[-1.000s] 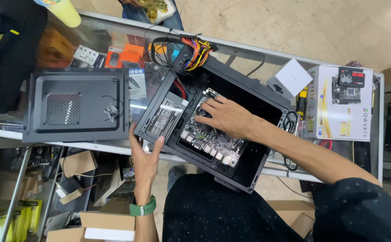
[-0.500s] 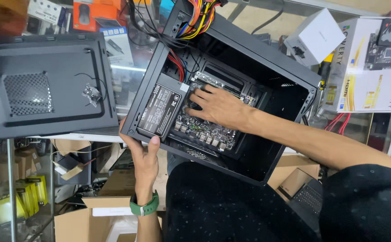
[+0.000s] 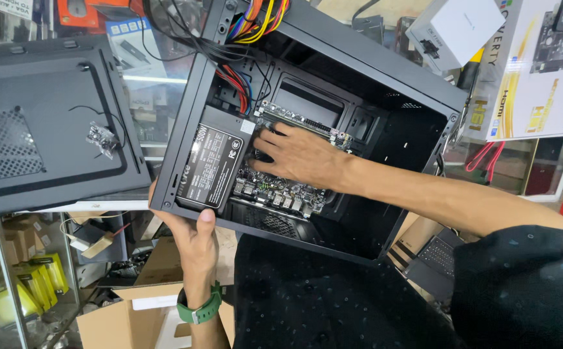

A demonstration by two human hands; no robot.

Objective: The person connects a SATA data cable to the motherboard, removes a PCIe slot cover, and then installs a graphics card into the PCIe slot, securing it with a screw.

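Note:
An open black computer case (image 3: 417,84) lies on its side, tilted, on a glass counter. Inside it sit a black power supply (image 3: 213,165) with a label and a green motherboard (image 3: 275,190). My left hand (image 3: 191,229), with a green wristband, grips the case's lower left edge, thumb pressed on the rim. My right hand (image 3: 297,155) reaches into the case and lies flat, fingers spread, on the motherboard beside the power supply. Coloured cables (image 3: 259,19) bunch at the case's top edge.
The case's black side panel (image 3: 42,129) lies to the left with a small bag of screws (image 3: 102,137) on it. A white box (image 3: 462,26) and a motherboard carton (image 3: 540,71) stand at the right. Cardboard boxes (image 3: 145,304) sit below the counter.
The view has moved closer to the case. My right hand has slid a little toward the power supply on the motherboard. My left hand keeps its grip on the case edge.

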